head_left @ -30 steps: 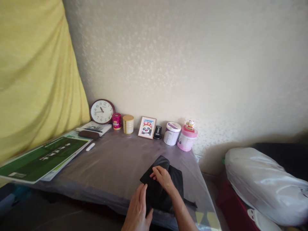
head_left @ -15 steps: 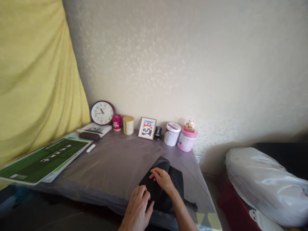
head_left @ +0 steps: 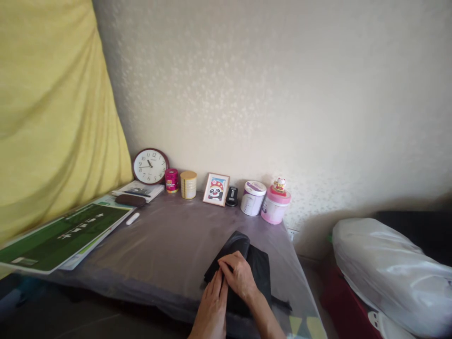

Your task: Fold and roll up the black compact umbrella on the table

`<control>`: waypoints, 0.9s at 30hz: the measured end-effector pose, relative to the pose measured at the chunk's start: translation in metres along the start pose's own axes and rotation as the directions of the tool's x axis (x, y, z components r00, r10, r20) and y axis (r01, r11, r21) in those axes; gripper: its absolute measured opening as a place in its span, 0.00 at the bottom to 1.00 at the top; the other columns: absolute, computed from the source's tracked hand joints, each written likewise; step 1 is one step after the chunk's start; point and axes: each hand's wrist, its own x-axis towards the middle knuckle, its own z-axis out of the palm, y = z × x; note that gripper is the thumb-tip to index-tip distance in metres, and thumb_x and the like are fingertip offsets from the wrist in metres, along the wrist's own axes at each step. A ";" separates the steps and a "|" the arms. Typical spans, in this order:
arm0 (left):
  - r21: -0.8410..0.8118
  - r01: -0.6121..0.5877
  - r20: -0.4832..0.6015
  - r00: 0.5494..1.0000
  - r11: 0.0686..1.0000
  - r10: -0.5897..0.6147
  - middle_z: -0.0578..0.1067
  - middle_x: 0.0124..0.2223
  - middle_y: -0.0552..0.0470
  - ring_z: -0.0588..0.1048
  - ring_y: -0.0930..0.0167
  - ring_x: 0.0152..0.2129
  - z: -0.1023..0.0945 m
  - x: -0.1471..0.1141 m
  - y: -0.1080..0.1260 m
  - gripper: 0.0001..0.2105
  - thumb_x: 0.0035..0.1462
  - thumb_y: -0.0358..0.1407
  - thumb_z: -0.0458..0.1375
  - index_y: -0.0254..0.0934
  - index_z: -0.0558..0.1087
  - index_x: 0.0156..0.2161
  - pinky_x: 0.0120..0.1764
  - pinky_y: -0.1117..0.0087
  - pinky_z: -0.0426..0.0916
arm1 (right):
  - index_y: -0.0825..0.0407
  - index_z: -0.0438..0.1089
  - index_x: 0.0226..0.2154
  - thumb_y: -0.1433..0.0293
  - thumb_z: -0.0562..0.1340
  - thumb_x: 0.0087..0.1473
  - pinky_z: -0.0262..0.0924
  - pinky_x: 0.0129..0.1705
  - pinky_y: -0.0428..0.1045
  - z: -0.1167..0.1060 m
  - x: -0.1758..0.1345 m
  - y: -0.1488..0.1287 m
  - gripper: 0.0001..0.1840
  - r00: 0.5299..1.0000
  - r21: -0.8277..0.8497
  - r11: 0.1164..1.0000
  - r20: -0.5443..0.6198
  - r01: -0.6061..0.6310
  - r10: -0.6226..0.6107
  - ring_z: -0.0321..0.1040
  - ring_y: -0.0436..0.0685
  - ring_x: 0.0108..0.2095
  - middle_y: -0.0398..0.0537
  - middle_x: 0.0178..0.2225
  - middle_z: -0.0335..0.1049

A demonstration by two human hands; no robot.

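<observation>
A thin, black folded sheet of material [head_left: 260, 270], perhaps a plastic bag, lies near the front right of the table, with a narrow strip sticking out at its right. My left hand [head_left: 212, 296] rests on its left part, fingers stretched out flat and close together. Over it reaches my right hand [head_left: 238, 275], its fingers bent and pressed together beside the left fingertips. Whatever those right fingers pinch is hidden under the hand; the black material lies directly beneath.
Along the wall stand a clock [head_left: 151, 166], a pink tin [head_left: 172, 181], a yellow-lidded can [head_left: 188, 185], a panda picture frame [head_left: 216, 189] and two tubs [head_left: 253, 198]. Green boards [head_left: 70, 235] lie at left, beside a white oblong object [head_left: 133, 218]. A white plastic bag [head_left: 391, 273] sits off the table's right side.
My left hand has slid forward and right, its fingers straightening flat. My right hand has come down slightly, so that the two hands now meet on the black material.
</observation>
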 end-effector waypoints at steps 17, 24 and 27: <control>-0.068 0.115 0.107 0.989 0.991 -0.107 0.43 0.65 0.39 0.47 0.57 0.61 0.005 0.005 0.002 0.45 0.35 0.21 0.51 0.35 0.41 0.62 0.58 0.58 0.52 | 0.51 0.72 0.40 0.66 0.51 0.57 0.51 0.54 0.57 -0.011 0.044 0.068 0.16 0.964 -0.190 0.976 -0.259 -0.108 0.057 0.59 0.59 0.53 0.52 0.46 0.70; 0.010 0.114 0.130 0.985 0.993 -0.115 0.44 0.64 0.36 0.46 0.59 0.61 0.004 0.005 0.003 0.45 0.35 0.19 0.50 0.33 0.41 0.62 0.58 0.60 0.51 | 0.47 0.74 0.34 0.67 0.52 0.58 0.45 0.57 0.60 0.004 0.017 0.036 0.15 0.994 -0.089 0.990 0.002 0.111 -0.111 0.61 0.58 0.52 0.47 0.39 0.74; -0.034 0.090 0.112 0.990 0.995 -0.086 0.45 0.64 0.37 0.46 0.59 0.61 0.000 0.003 0.003 0.43 0.38 0.20 0.49 0.33 0.40 0.62 0.58 0.59 0.51 | 0.51 0.73 0.37 0.66 0.51 0.56 0.48 0.56 0.60 0.000 0.023 0.053 0.15 0.985 -0.124 0.992 -0.175 -0.019 -0.003 0.60 0.60 0.52 0.52 0.45 0.71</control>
